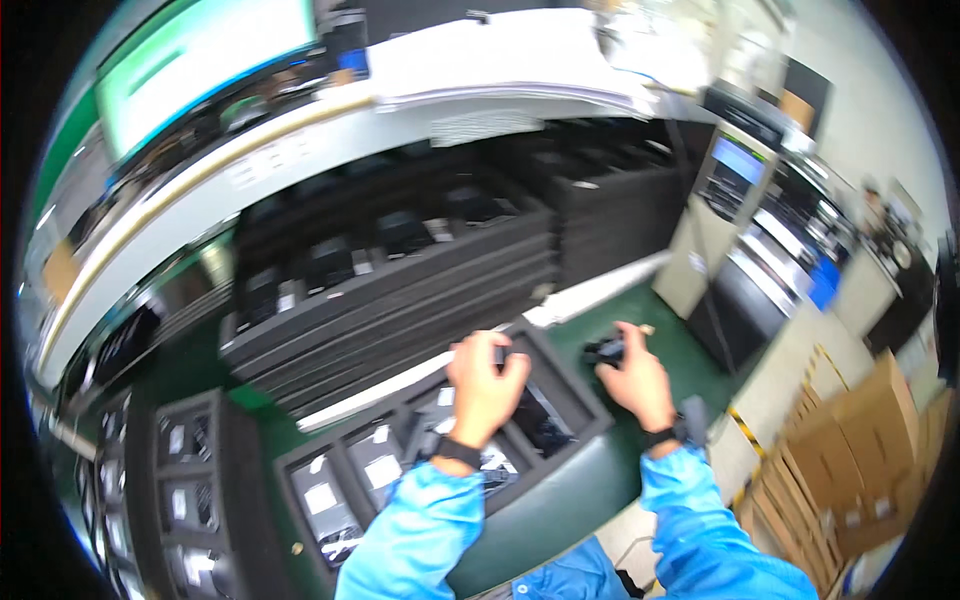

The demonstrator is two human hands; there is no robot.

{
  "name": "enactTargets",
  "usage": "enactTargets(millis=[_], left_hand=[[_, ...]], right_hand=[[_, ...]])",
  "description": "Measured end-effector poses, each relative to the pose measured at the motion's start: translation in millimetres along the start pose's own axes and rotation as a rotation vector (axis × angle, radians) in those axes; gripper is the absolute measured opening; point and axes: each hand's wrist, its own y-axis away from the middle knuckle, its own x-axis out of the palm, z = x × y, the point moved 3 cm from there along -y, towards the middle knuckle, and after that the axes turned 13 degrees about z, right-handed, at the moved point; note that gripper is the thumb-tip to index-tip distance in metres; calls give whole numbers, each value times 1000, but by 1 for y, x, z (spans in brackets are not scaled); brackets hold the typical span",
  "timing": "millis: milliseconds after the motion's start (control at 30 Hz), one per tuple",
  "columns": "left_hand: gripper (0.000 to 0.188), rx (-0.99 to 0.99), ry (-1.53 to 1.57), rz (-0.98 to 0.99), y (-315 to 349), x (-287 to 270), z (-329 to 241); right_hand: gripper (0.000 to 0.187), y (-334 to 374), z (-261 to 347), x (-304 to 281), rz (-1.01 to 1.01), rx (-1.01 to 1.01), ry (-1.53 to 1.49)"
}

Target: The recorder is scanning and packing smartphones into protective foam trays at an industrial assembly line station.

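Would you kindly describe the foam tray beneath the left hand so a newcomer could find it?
Start at the green worktop before the blue sleeves. On it lies a long black foam tray, with dark items and white patches inside. Unlike the tray stack behind it and the trays at far left, this one has the left hand over it.

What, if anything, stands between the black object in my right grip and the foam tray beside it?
Nothing visible: green tabletop shows between the black object in your right grip and the foam tray. Your left grip is over the tray.
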Motion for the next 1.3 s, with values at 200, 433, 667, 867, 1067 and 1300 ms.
enactTargets(millis=[200,433,667,867,1067,1300], left_hand=[[24,24,36,53,1,3,-17],[22,-36,72,74,6,-7,-15],[24,-119,116,104,2,-11,-13],[25,-50,105,88,1,-8,-9],[27,-89,127,124,3,-7,-15],[27,-37,78,73,5,-7,2]], right_hand=[[67,8,-16,-7,-57,-16,-11],[72,21,-1,-7,-183,-152,-28],[50,-21,-51,-80,-712,-305,-1080],[25,-80,-73,-165,-575,-162,-1622],[22,-92,-94,-208,-948,-240,-915],[18,19,-57,-58,-367,92,-1160]])
